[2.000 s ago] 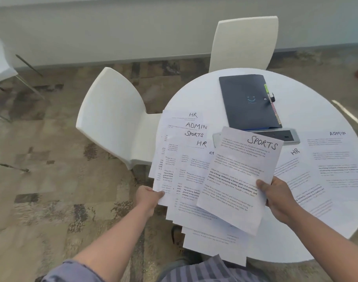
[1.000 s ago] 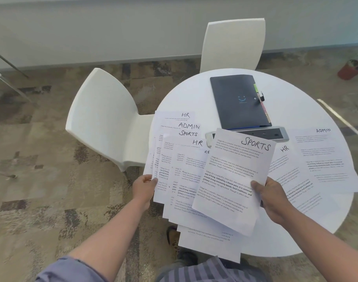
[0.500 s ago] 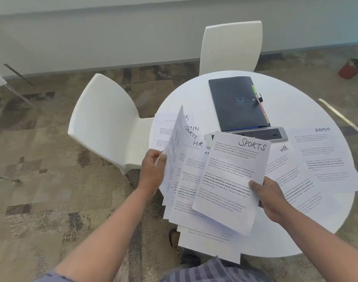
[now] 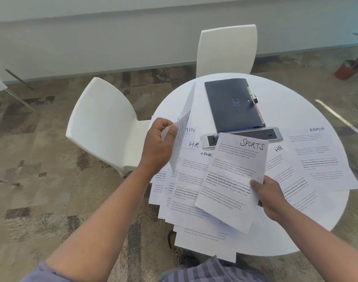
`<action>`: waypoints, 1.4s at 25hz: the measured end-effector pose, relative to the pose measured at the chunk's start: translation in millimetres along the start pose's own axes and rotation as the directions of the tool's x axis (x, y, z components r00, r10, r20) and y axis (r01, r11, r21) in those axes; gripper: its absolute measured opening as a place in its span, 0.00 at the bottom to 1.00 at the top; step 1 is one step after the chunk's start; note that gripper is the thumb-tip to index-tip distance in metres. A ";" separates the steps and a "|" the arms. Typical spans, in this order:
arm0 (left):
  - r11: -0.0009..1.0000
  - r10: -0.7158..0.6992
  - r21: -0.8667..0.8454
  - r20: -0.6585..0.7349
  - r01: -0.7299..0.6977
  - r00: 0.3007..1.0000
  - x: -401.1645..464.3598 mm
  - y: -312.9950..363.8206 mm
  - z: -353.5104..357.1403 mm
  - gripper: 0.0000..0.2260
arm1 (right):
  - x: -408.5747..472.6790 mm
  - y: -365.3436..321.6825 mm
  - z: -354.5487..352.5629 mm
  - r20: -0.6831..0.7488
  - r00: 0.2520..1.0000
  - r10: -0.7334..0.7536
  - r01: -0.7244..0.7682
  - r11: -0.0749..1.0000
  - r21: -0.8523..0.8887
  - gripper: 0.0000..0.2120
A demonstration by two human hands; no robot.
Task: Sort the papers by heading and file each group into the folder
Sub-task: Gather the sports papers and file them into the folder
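Left hand (image 4: 157, 147) pinches one lifted sheet (image 4: 184, 127) by its edge, just left of the dark folder (image 4: 233, 104), and right hand (image 4: 269, 197) grips the fanned stack (image 4: 196, 192) under the top SPORTS page (image 4: 235, 176), in front of the folder. The lifted sheet bends and its heading is hidden, so it may go to a wrong pile; the loose fan hangs over the table (image 4: 296, 110) edge and could slip. Right of the folder lie two piles, HR (image 4: 286, 171) and ADMIN (image 4: 320, 157). I count one folder, two chairs, and perhaps seven or eight held sheets.
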State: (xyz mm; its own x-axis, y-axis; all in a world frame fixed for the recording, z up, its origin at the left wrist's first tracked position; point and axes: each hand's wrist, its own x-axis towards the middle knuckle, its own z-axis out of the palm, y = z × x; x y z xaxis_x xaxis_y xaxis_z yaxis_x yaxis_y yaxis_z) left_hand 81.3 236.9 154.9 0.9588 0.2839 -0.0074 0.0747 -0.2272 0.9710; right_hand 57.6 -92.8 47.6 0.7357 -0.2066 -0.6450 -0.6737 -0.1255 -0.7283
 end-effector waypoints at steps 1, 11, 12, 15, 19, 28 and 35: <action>0.999 0.002 -0.035 0.013 -0.002 1.000 -0.8 7.3 3.7 0.07 | 0.1 1.5 -2.6 -0.005 1.000 0.006 -0.006 1.000 0.011 0.10; 0.681 -0.227 -0.666 0.204 0.305 0.952 -22.1 60.6 56.8 0.04 | 3.7 12.4 -30.1 0.111 0.989 0.095 -0.115 0.976 0.184 0.11; 0.666 -0.228 -0.677 0.216 0.314 0.949 -25.6 64.6 65.3 0.04 | 4.4 12.1 -34.4 0.146 0.984 0.102 -0.128 0.975 0.183 0.12; 0.608 -0.213 -0.719 0.260 0.336 0.942 -38.8 76.8 90.4 0.03 | 5.3 7.2 -49.0 0.267 0.957 0.110 -0.161 0.971 0.175 0.12; 0.499 -0.252 -0.793 0.253 0.349 0.934 -56.5 74.4 113.8 0.09 | 11.7 -10.3 -76.2 0.359 0.930 0.076 -0.190 0.936 0.295 0.12; 0.764 -0.618 -0.362 -0.173 0.533 0.767 -102.0 14.2 150.3 0.05 | 36.5 -52.4 -132.6 0.381 0.920 -0.091 -0.111 0.872 0.477 0.13; 0.772 -0.631 -0.245 -0.190 0.586 0.752 -108.9 8.3 165.0 0.09 | 30.3 -45.5 -138.6 0.440 0.893 -0.099 -0.091 0.916 0.391 0.14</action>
State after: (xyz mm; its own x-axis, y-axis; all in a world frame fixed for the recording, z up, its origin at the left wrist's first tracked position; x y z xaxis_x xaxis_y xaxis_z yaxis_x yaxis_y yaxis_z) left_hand 22.7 50.4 124.3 0.6223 0.5335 -0.5728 0.5522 0.2194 0.8043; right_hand 100.9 -227.9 93.2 0.7543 0.2547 -0.6051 -0.6565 0.2834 -0.6991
